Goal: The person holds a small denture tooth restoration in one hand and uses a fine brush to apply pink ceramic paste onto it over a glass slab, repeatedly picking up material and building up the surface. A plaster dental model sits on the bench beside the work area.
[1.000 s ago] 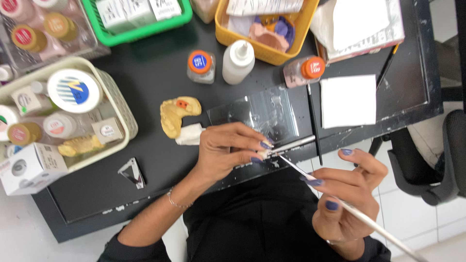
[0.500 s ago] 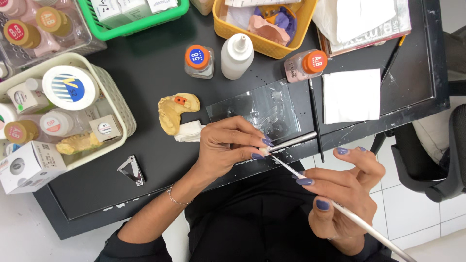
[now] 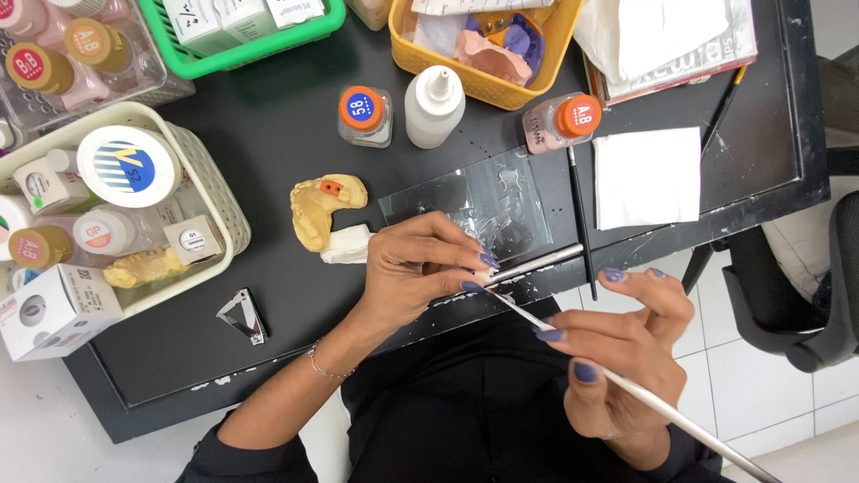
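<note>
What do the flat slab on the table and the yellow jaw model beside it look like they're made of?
The slab looks like clear glass: see-through, glossy, with wet smears. The jaw model looks like matte yellow dental plaster, chalky and dull, though resin can't be ruled out.

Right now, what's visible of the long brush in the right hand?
The long brush is a thin, pale, silvery-looking handle, straight, running diagonally from lower right up to the left. The right hand pinches it mid-shaft. Its tip meets a small whitish piece pinched by the left hand, over the black table's front edge.
</note>
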Tool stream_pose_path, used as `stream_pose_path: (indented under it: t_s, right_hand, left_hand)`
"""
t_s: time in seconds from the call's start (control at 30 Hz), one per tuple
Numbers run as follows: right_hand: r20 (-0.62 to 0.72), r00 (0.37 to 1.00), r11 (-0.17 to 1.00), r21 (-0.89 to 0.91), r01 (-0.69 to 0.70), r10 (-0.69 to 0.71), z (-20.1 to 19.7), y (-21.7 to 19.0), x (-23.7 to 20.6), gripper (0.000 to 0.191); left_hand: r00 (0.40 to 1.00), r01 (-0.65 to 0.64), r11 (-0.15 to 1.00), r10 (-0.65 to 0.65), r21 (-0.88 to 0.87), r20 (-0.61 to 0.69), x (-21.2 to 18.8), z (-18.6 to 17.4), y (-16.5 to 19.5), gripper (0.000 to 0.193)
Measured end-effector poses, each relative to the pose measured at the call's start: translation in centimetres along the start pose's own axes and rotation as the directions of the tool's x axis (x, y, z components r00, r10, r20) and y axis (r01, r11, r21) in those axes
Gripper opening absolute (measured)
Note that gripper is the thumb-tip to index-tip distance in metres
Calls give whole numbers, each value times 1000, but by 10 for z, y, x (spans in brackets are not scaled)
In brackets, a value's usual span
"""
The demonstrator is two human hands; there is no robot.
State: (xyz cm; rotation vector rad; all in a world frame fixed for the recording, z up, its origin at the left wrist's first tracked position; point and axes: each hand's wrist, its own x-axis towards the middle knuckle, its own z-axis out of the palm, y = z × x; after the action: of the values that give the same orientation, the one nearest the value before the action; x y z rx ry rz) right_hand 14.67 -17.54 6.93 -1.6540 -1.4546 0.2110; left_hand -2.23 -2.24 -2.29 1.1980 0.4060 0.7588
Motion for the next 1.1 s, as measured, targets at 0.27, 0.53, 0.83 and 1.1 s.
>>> stream_pose_path:
  t_s: [0.27,0.53,0.83,1.1]
  right_hand:
    - [1,1000,1000,5,-8,8,1,3,-2,26]
    - [-16,1000,1000,9,10,-9,3,2,-2,25]
    - [-12,1000,999,35,12,-12,3,1,1,25]
    - [-23,1000,999,27,20,-19,4,1,0,24]
  left_hand:
    - [1000,-10,1000,10,10,-4,-1,0,-2,21]
    - [1000,26,999,-26,26,-12,-1,0,1,20]
    - [1000,-12,999,12,-38,-4,1,0,2,22]
    - [1000,3,1000,-2,26,-13,0,-1,-1,21]
